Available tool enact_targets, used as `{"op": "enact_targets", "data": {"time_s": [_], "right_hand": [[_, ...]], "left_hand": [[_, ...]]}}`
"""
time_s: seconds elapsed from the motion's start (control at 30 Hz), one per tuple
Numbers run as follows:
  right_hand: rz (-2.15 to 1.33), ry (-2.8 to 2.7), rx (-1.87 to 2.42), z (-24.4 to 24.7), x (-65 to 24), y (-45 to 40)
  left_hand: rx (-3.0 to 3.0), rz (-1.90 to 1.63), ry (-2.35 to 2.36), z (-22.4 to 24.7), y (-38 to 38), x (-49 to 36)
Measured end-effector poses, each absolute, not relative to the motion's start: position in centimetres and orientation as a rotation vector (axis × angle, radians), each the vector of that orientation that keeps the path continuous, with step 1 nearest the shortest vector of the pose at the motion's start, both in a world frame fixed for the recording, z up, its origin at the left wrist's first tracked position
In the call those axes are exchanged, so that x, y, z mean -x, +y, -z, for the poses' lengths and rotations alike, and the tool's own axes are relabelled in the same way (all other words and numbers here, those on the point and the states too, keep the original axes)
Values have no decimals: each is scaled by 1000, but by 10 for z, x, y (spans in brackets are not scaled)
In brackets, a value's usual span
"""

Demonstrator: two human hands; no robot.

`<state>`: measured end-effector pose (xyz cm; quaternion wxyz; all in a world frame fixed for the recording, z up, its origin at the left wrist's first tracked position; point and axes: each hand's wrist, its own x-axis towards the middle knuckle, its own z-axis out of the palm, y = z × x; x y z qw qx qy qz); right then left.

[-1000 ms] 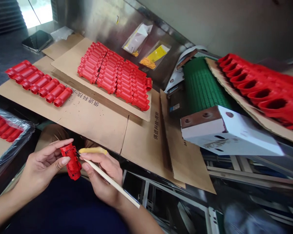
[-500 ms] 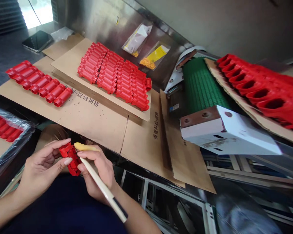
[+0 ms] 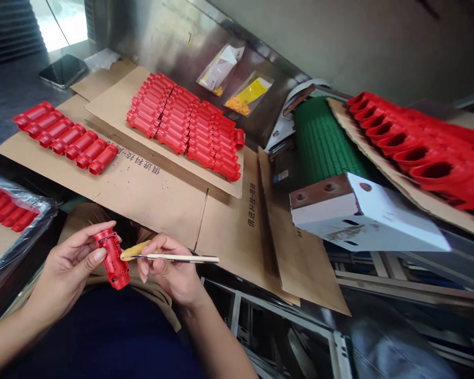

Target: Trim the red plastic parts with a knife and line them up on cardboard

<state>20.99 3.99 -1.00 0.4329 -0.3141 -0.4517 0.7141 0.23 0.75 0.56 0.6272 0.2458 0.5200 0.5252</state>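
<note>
You had the shiny red plastic tube (image 3: 111,258) up in the air above your lap, in front of the near edge of the tabletop (image 3: 8,105). It leaned to one side, and dark lines ran around a long shape on its face. Your left grip (image 3: 69,263), a bare hand, was closed on it, with the pointing finger at the top end and the thumb on its side.

Your right grip (image 3: 174,276) was pinched around a thin cream-coloured stick (image 3: 193,258) with a dark front part. A soft yellow piece (image 3: 135,251) sat at your fingers and reached to the side of the tube. The stick's tip was too hard to see, so I could not tell if it touched the tube.

Past your hands, a flat brown cardboard sheet (image 3: 158,208) with black writing lay on the tabletop. A slanting row of red tubes (image 3: 69,139) lay on its left part. Behind, a raised brown cardboard board (image 3: 106,105) held many red tubes packed close together.

A flat black phone (image 3: 63,71) lay at the far left. On your right stood a green ridged roller (image 3: 326,139) with a white metal block (image 3: 387,221) at its near end.
</note>
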Motion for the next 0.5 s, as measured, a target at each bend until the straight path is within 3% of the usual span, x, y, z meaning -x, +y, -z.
{"op": "enact_targets", "data": {"time_s": [0.3,0.43,0.5], "right_hand": [[-1901,-1113,504,15,-202,54],[-2010,-1275,29,5,-211,49],[-1906,-1426,219,-6,-219,48]], "left_hand": [[-398,-1089,1091,-14,8,-5],[-401,-1053,1041,-8,10,1],[-400,-1061,1049,-7,10,2]]}}
